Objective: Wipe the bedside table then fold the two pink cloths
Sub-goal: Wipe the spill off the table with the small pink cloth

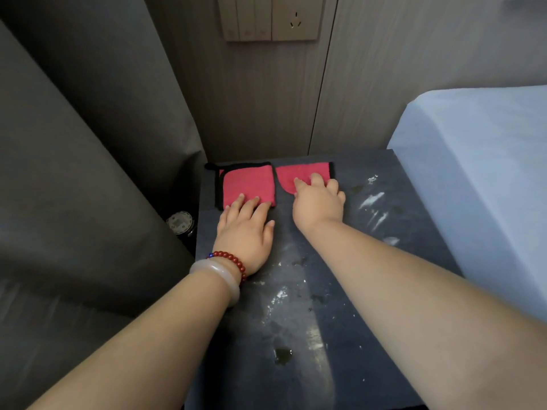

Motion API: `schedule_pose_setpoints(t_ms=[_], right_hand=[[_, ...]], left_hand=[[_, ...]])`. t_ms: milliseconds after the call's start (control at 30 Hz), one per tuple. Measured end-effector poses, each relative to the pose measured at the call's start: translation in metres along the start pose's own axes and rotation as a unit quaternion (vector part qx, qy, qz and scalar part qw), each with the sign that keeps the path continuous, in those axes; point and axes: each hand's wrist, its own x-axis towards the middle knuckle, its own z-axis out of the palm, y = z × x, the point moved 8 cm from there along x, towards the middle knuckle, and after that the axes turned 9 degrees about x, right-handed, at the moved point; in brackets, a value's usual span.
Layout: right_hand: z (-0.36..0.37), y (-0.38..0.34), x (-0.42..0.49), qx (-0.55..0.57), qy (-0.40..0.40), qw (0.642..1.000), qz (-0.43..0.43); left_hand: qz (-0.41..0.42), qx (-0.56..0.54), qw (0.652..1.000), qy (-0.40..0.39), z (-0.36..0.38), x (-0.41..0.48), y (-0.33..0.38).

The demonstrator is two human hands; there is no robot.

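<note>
Two pink cloths with black edging lie folded side by side at the back of the dark bedside table. The left cloth is a neat square. My left hand lies flat with its fingertips on that cloth's near edge. The right cloth is partly covered by my right hand, whose fingers rest on top of it, slightly bent. The tabletop shows white smears and a few wet spots.
A grey curtain hangs at the left. A bed with a pale blue sheet borders the table on the right. A wall panel with switches and a socket is behind. A small round object sits on the floor left of the table.
</note>
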Motion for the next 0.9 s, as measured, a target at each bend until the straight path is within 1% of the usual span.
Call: schedule_pose_setpoints(t_ms=[67, 133, 200, 267, 333, 400, 500, 567, 600, 633, 667, 700, 733, 800, 833, 900], right_hand=[[-0.008, 0.002, 0.001, 0.016, 0.01, 1.0, -0.019], [-0.02, 0.011, 0.002, 0.061, 0.044, 0.997, -0.03], [-0.034, 0.024, -0.004, 0.114, 0.105, 0.987, -0.042], [-0.048, 0.041, -0.014, 0.169, 0.169, 0.97, -0.048], [-0.059, 0.057, -0.022, 0.207, 0.21, 0.954, -0.047], [-0.068, 0.068, -0.026, 0.217, 0.23, 0.948, -0.047], [-0.078, 0.068, -0.022, 0.215, 0.254, 0.94, -0.076], [-0.073, 0.059, -0.013, 0.202, 0.232, 0.947, -0.094], [-0.064, 0.054, -0.008, 0.181, 0.195, 0.959, -0.097], [-0.05, 0.051, -0.004, 0.145, 0.14, 0.975, -0.091], [-0.035, 0.051, -0.002, 0.099, 0.085, 0.989, -0.074], [-0.026, 0.052, -0.001, 0.056, 0.054, 0.995, -0.058], [-0.023, 0.053, -0.002, 0.029, 0.049, 0.997, -0.047], [-0.027, 0.051, -0.002, 0.013, 0.081, 0.996, -0.036], [-0.027, 0.049, 0.001, 0.011, 0.084, 0.996, -0.032], [-0.021, 0.048, 0.01, 0.014, 0.072, 0.997, -0.023]], left_hand=[[-0.001, -0.009, 1.0, 0.003, -0.002, 0.004, 0.002], [-0.001, -0.016, 1.0, 0.006, -0.005, 0.011, 0.003], [-0.001, -0.012, 1.0, 0.008, -0.007, 0.019, 0.005], [0.002, -0.005, 1.0, -0.002, -0.008, 0.029, 0.009], [0.005, 0.009, 1.0, -0.015, -0.007, 0.039, 0.013], [0.01, 0.023, 0.999, -0.021, -0.005, 0.051, 0.016], [0.009, 0.042, 0.999, -0.031, 0.002, 0.065, 0.017], [0.007, 0.066, 0.997, -0.046, 0.011, 0.068, 0.015], [0.006, 0.074, 0.996, -0.044, 0.014, 0.067, 0.014], [0.005, 0.072, 0.997, -0.035, 0.015, 0.066, 0.013], [0.003, 0.061, 0.998, -0.024, 0.016, 0.065, 0.012], [-0.002, 0.047, 0.999, -0.013, 0.015, 0.064, 0.011], [-0.008, 0.035, 0.999, -0.004, 0.014, 0.063, 0.01], [-0.018, 0.029, 0.999, 0.006, 0.012, 0.063, 0.01], [-0.02, 0.033, 0.999, 0.008, 0.012, 0.064, 0.01], [-0.02, 0.04, 0.999, 0.009, 0.012, 0.065, 0.011]])
